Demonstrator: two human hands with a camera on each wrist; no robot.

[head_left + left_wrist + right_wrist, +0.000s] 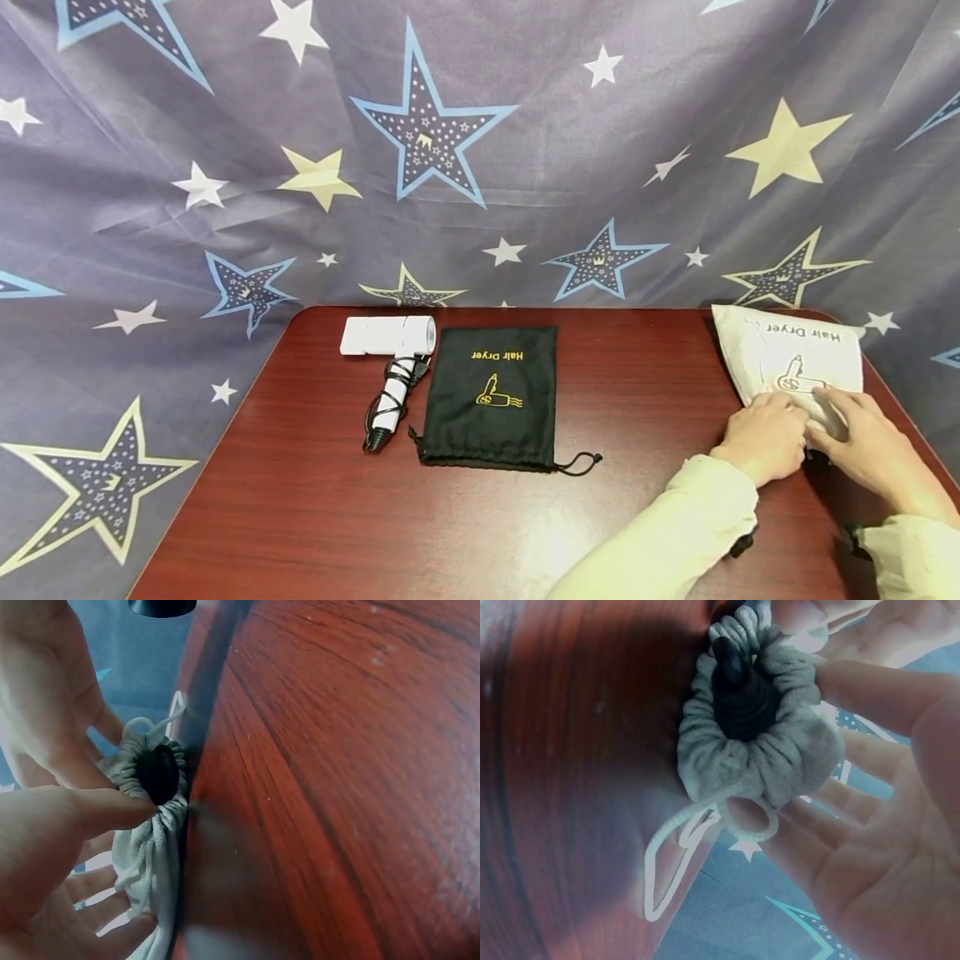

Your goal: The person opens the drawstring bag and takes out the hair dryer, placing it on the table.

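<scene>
At the table's right side lies a white drawstring bag [825, 342] printed "Hair Dryer" with a dryer outline. My left hand [765, 437] grips its gathered mouth, thumb [112, 810] at the rim and fingers along the cloth. My right hand [862, 442] holds the other side of the mouth, with fingers spread behind the bag in the right wrist view. Inside the puckered opening shows a black ribbed, tapered end [742, 701]; whatever it belongs to is hidden by the cloth. A loop of white drawstring [660, 855] hangs from the mouth.
A white hair dryer [382, 336] with black cord wound round its handle lies at the table's back left. Beside it is a flat black drawstring bag [491, 400] with yellow print. A star-patterned cloth [525, 167] hangs behind the reddish-brown table [337, 525].
</scene>
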